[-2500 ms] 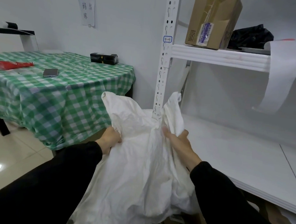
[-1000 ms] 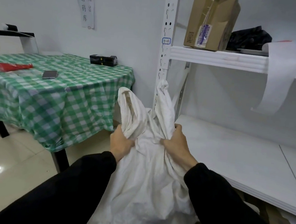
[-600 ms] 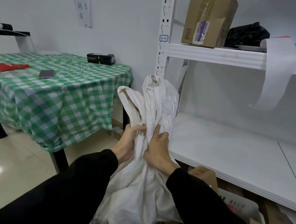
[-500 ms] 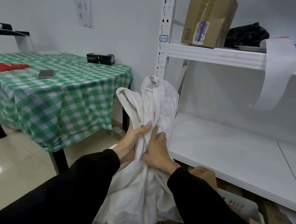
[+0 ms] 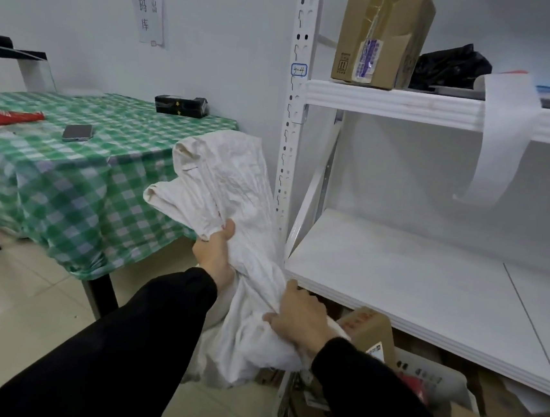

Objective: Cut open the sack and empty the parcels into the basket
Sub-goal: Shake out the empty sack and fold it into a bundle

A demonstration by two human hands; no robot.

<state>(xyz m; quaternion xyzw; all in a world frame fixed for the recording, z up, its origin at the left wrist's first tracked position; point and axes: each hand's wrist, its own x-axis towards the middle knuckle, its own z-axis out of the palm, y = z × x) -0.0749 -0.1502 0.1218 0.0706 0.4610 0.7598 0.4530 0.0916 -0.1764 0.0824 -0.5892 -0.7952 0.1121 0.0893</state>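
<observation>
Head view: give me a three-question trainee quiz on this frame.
1. True or false: both hands grip the sack.
2. The phone lies on: A) the shelf, B) the table, C) the floor.
3. What stands on the upper shelf next to the post?

Key: 1. True: the left hand holds it higher, the right hand lower. 2. B. 3. A cardboard box.

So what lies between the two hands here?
In the head view, only the gathered neck of the white sack runs between the left hand and right hand; both grip it.
</observation>
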